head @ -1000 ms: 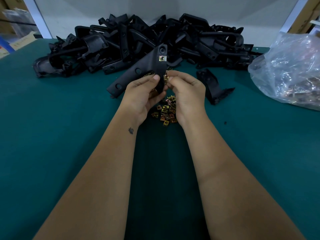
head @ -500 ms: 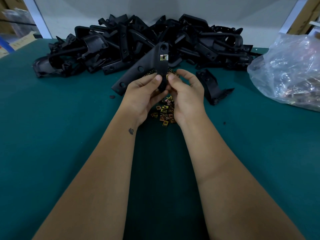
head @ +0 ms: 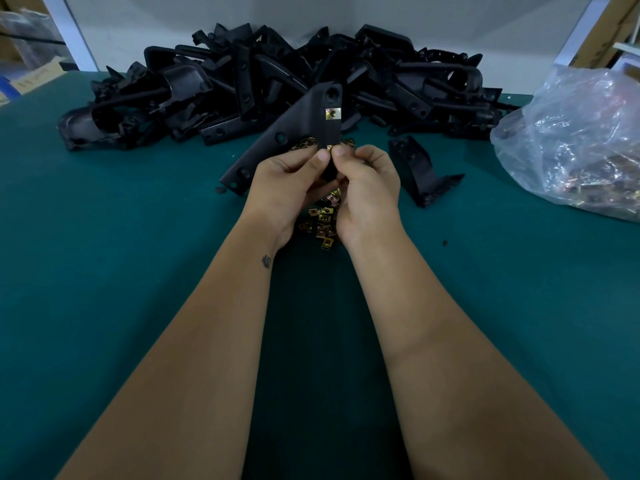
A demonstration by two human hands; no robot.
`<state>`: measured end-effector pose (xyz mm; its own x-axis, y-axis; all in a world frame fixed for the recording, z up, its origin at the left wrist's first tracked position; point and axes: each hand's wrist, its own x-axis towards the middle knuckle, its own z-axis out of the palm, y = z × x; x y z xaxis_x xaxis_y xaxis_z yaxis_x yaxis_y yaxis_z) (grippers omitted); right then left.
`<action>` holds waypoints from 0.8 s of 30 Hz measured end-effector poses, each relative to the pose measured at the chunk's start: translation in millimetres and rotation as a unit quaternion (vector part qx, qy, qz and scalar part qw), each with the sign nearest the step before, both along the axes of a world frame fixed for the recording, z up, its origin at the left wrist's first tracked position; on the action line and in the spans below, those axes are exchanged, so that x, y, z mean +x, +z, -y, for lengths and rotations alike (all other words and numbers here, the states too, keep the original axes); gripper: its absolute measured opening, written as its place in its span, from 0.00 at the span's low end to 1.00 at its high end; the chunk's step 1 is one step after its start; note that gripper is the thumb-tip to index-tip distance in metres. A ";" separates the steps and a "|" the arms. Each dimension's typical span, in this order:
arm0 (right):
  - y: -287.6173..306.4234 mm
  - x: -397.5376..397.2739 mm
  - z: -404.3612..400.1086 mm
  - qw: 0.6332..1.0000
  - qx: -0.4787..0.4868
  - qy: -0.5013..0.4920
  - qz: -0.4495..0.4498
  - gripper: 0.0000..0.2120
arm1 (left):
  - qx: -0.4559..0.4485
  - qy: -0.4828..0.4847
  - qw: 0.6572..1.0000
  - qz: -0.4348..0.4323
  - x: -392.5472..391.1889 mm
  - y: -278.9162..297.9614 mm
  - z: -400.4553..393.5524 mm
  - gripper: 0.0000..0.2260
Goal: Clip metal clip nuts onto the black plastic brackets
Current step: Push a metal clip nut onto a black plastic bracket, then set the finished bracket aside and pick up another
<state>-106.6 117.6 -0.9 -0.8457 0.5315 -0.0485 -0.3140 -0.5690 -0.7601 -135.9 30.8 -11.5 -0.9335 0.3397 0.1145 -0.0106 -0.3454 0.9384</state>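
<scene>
I am watching both hands working at the middle of the green table (head: 104, 271), holding one black plastic bracket (head: 304, 126) up off the surface. The left hand (head: 287, 188) is gripping the bracket's lower part, thumb pressed against its front face. The right hand (head: 367, 188) is pinching a second clip nut (head: 329, 147) at the bracket's edge, thumb and forefinger curled around it, only a sliver of brass showing between the two thumbs.

One fitted clip nut (head: 334, 113) is already sitting on the bracket's upright arm, just below the round hole near its tip. I am judging that the second one is being pushed on right now, and I cannot tell whether it is fully seated, since the thumbs are covering most of it. The bracket's slanted arm is showing more holes with no metal on them; whether those need nuts I cannot say.

As for the wider job, I am reading it as far from finished. A large pile of black brackets (head: 242, 77) is lying along the back of the table, and I am not seeing brass on any of them. One loose bracket (head: 415, 171) is lying apart, to the right of the hands. A heap of loose clip nuts (head: 322, 216) is waiting under the wrists, and a clear plastic bag (head: 571, 140) at the right seems to be holding more.
</scene>
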 end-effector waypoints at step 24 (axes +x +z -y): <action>2.5 14.2 13.0 0.939 0.344 0.015 -0.013 0.23 | 0.058 0.074 0.990 0.104 3.2 20.9 4.5 0.09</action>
<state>-92.4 104.7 1.6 -0.8568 0.4058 0.3181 -0.3287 0.0453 -0.9433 -132.7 26.3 9.4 -0.9797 0.1927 -0.0556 -0.1406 -0.4625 0.8754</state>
